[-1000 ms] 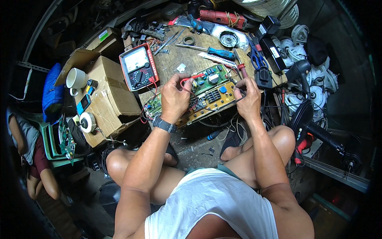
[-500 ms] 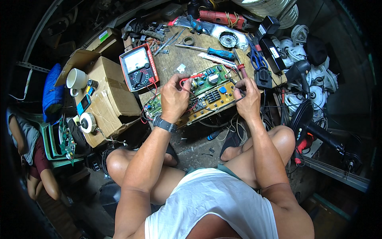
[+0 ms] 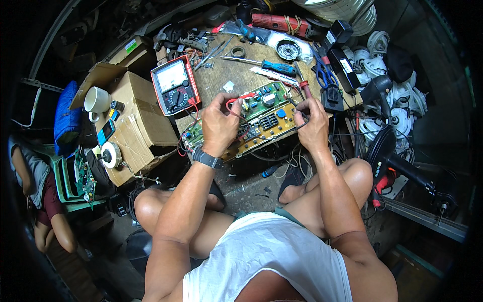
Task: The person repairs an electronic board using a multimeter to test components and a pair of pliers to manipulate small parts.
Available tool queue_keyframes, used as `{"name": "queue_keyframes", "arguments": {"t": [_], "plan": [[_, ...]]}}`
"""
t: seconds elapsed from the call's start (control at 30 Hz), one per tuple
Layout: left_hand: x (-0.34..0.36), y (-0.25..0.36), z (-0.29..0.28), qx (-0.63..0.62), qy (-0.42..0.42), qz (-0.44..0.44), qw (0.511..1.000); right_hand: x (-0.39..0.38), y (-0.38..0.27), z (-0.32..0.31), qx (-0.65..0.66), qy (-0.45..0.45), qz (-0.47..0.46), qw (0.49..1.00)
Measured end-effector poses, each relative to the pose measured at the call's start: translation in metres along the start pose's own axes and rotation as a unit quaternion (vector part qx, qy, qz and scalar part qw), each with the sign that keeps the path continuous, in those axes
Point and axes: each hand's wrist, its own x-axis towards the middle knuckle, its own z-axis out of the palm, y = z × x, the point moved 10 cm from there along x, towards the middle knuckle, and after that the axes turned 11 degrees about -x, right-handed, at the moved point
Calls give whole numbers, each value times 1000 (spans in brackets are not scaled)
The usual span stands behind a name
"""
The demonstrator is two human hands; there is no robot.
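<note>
A green circuit board and a brown circuit board lie side by side at the near edge of the wooden worktop. Over the green one, my left hand is closed on a red test probe pointing right. My right hand pinches a black test probe by the boards' right end; its tip is hard to make out. Left of the boards stands an orange-red analog multimeter, with leads plugged into its lower corner.
Beyond the boards lie a blue-handled screwdriver, a tape roll and blue scissors. A red power tool rests at the back. Left is a cardboard box; white motor parts pile up right. Another person sits far left.
</note>
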Motion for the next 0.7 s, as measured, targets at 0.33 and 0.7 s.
{"name": "queue_keyframes", "arguments": {"t": [0.33, 0.7], "plan": [[-28, 111, -15, 91, -112, 179, 973, -25, -67, 1, 221, -75, -22, 972], [-113, 142, -20, 216, -320, 213, 898, -65, -152, -7, 147, -189, -242, 940]]}}
